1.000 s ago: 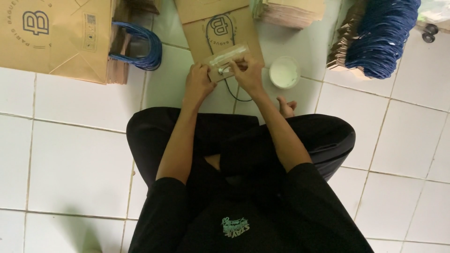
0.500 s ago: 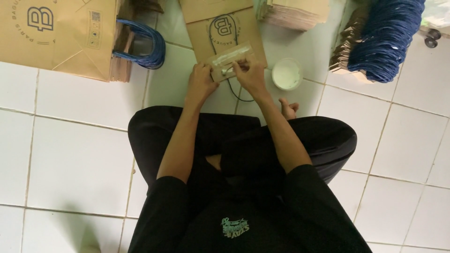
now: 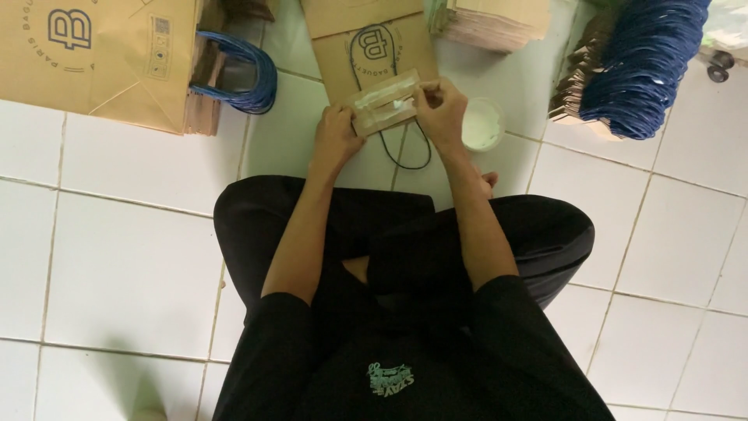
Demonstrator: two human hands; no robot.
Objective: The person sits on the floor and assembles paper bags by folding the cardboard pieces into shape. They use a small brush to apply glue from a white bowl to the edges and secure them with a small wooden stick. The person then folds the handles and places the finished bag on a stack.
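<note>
Both hands grip one brown card strip [image 3: 384,109], raised just above the flat bag [image 3: 372,58]: the left hand [image 3: 335,134] pinches its near end, the right hand [image 3: 441,109] presses fingers on its far end, where white glue shows. Since a moment ago the strip has barely shifted. A glue cup [image 3: 481,125] sits right of the bag, blue handles [image 3: 639,66] farther right, bag stack [image 3: 109,58] left.

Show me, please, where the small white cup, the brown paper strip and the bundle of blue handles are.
small white cup [image 3: 482,125], head view, on the white contents inside its rim.
brown paper strip [image 3: 382,107], head view, on the strip's middle, between both hands.
bundle of blue handles [image 3: 643,66], head view, on the middle of the blue cords.
</note>
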